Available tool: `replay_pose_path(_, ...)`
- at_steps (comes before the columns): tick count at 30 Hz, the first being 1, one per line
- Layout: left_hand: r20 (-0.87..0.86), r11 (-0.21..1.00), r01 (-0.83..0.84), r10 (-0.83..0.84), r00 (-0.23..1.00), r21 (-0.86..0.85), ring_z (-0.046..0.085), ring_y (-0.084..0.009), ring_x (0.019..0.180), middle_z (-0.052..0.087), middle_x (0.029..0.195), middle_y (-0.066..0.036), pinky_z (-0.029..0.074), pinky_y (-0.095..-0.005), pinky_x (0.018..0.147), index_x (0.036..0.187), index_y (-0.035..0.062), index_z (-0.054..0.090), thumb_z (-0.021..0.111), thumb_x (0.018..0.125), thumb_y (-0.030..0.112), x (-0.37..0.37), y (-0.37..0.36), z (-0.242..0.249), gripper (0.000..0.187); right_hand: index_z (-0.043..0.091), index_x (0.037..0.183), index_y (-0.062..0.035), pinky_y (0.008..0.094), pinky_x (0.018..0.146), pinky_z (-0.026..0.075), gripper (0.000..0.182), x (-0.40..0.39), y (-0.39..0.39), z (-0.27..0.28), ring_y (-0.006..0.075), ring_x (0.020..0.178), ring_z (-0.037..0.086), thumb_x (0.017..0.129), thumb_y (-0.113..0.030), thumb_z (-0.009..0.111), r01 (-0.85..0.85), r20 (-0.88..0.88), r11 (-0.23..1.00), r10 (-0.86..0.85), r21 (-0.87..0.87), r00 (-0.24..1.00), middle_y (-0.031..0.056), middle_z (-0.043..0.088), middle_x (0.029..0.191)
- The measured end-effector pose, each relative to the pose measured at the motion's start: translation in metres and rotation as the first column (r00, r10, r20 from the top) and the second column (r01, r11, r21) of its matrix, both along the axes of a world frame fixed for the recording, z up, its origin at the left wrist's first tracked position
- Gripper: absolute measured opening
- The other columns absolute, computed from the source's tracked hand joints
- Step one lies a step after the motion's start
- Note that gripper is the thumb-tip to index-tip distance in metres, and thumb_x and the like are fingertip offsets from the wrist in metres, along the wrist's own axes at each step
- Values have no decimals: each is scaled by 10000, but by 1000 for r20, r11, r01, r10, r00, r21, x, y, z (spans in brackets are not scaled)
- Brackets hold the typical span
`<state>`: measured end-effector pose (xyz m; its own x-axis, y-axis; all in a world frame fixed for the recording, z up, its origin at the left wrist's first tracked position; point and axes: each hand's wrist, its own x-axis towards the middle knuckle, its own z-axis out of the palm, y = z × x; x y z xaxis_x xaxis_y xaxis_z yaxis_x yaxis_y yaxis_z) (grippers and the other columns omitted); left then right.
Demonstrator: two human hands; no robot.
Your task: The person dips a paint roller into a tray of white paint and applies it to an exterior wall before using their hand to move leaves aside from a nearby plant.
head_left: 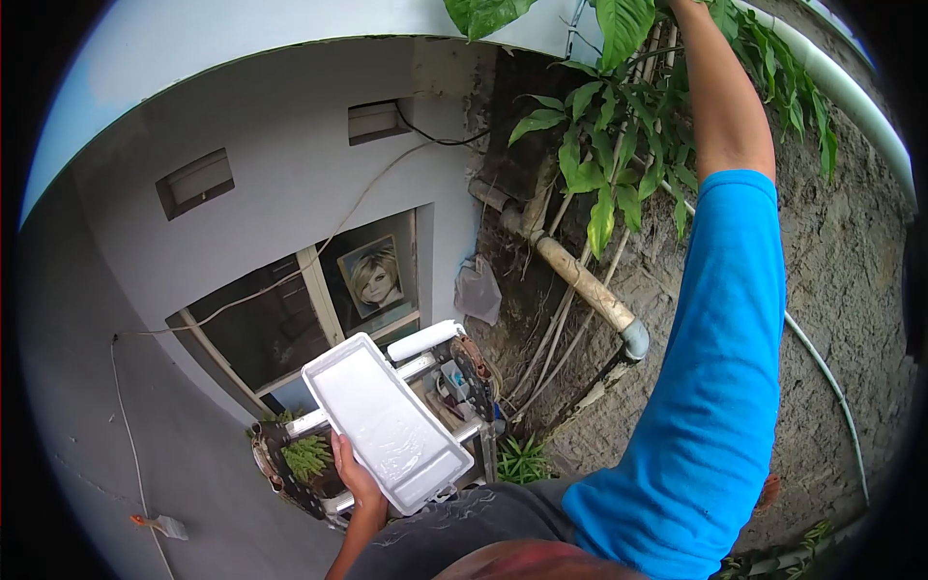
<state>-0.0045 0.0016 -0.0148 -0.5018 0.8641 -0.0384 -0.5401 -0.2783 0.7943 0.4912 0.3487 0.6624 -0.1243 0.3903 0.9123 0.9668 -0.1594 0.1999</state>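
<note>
My left hand [358, 474] is closed on the near left edge of a white paint tray [336, 394]. White paint [382, 406] covers the tray's bottom. Just beyond the tray, a white paint roller [426, 340] lies by the top of a metal ladder [471, 431]. My right arm, in a blue sleeve [720, 329], stretches up past green leaves [619, 116]. The right hand itself is beyond the top edge of the view, so its grip is hidden.
A pipe [580, 280] with a grey elbow runs along the rough wall [822, 251] at right. Leafy stems hang near my raised arm. Ahead is a grey wall with a window [261, 319]; a thin cable [358, 198] crosses it. Potted greenery [307, 457] shows below the ladder.
</note>
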Motion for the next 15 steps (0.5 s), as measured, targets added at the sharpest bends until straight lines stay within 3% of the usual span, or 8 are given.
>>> replay_pose_path(5, -32, 1000, 18, -18, 999, 9, 531, -216, 1147, 527, 1294, -147, 388, -311, 994, 1403, -34, 386, 386, 1018, 233, -3, 2, -7, 469, 659, 950, -44, 466, 709, 503, 234, 13, -16, 0, 351, 876, 648, 789, -201, 591, 37, 20, 999, -37, -17, 999, 214, 662, 940)
replay_pose_path(11, -16, 999, 26, -26, 1000, 24, 524, -220, 1159, 513, 1309, -153, 382, -313, 1002, 1411, -39, 373, 384, 1017, 239, -4, 5, -12, 482, 688, 893, -46, 467, 684, 507, 217, 1, -3, -20, 351, 849, 658, 782, -208, 596, 5, 127, 987, 16, -159, 992, 207, 676, 898)
replay_pose_path(13, -13, 999, 35, -35, 999, 28, 524, -220, 1159, 512, 1309, -153, 383, -312, 1001, 1415, -38, 368, 385, 1017, 242, -4, 3, -11, 487, 698, 874, -47, 467, 676, 508, 214, -1, 13, -28, 352, 840, 661, 779, -211, 598, -56, 266, 982, 103, -180, 958, 205, 680, 885)
replay_pose_path(14, -4, 999, 33, -33, 999, 13, 525, -220, 1158, 512, 1308, -152, 384, -311, 999, 1419, -37, 361, 386, 1017, 247, -3, 2, -9, 493, 701, 874, -49, 462, 698, 509, 209, 1, 19, -35, 356, 845, 660, 767, -188, 586, -235, 358, 948, 300, -215, 884, 209, 677, 891)
replay_pose_path(15, 5, 1000, 31, -31, 1000, -2, 526, -220, 1158, 512, 1307, -152, 386, -310, 997, 1424, -35, 355, 387, 1018, 252, -3, 2, -6, 499, 707, 884, -59, 469, 743, 504, 208, -37, -35, -60, 365, 888, 659, 762, -180, 589, -128, 94, 970, 150, -206, 984, 201, 680, 920)
